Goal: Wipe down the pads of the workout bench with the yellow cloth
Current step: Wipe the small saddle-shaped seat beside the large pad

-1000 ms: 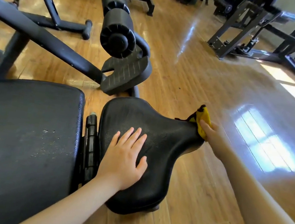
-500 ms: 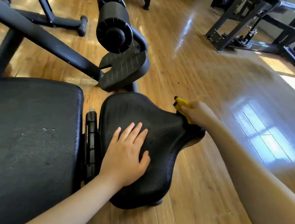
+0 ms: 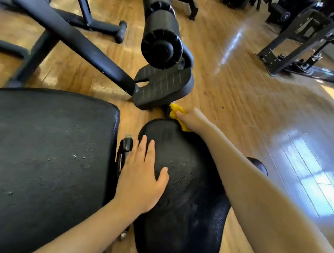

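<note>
Right hand (image 3: 191, 119) grips yellow cloth (image 3: 175, 111); left hand (image 3: 141, 178) flat on seat pad (image 3: 188, 215).

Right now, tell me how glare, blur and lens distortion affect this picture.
Head view: sunlight puts bright window glare on the wooden floor at right. Head view: wide-angle distortion bows the machine frames at the top edge. Head view: motion blur smears the corners, while the seat pad, the left hand and the right hand gripping the yellow cloth read fairly clearly.
</note>
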